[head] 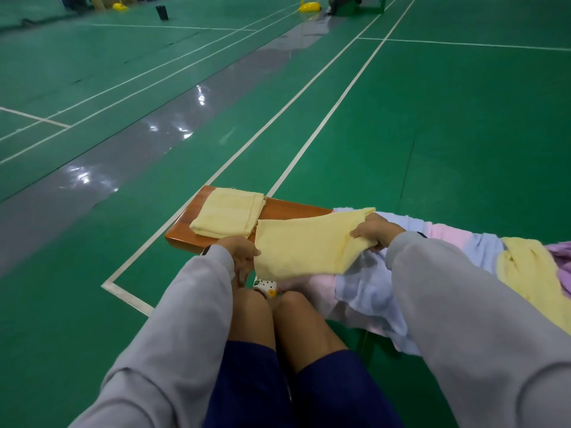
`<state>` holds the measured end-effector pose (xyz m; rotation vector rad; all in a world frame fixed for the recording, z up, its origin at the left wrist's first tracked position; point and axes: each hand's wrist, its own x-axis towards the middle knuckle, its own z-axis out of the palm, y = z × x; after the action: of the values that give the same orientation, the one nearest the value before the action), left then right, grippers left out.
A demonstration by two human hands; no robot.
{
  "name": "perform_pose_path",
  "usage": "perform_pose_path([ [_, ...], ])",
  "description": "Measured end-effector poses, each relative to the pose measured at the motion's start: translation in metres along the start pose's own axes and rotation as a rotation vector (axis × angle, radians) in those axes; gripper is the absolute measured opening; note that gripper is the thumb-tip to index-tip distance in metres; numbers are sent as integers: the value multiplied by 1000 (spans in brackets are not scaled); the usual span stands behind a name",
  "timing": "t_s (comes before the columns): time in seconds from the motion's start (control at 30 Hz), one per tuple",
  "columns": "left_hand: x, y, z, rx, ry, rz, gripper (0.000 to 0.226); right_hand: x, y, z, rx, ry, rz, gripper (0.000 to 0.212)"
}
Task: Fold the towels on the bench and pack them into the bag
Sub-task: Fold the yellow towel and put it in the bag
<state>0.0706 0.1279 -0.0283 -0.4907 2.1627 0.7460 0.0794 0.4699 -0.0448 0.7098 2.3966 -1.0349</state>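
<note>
Sagging pale-yellow towel (309,245), slightly creased

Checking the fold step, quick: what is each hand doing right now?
Left hand: grips the left edge of the yellow towel stretched above the bench.
Right hand: pinches the right end of that same towel.
</note>
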Motion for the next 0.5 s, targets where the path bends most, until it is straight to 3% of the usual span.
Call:
perform_pose_path([
  [0.1,-14,1,-4,39,22,36,21,4,4,-3,-18,1,24,44],
  [0.33,3,-8,-16,-122,-4,-4,15,13,14,-4,-64,1,44,55],
  [0.5,61,-23,-33,-105,22,-70,46,16,13,0,-44,-2,58,53],
])
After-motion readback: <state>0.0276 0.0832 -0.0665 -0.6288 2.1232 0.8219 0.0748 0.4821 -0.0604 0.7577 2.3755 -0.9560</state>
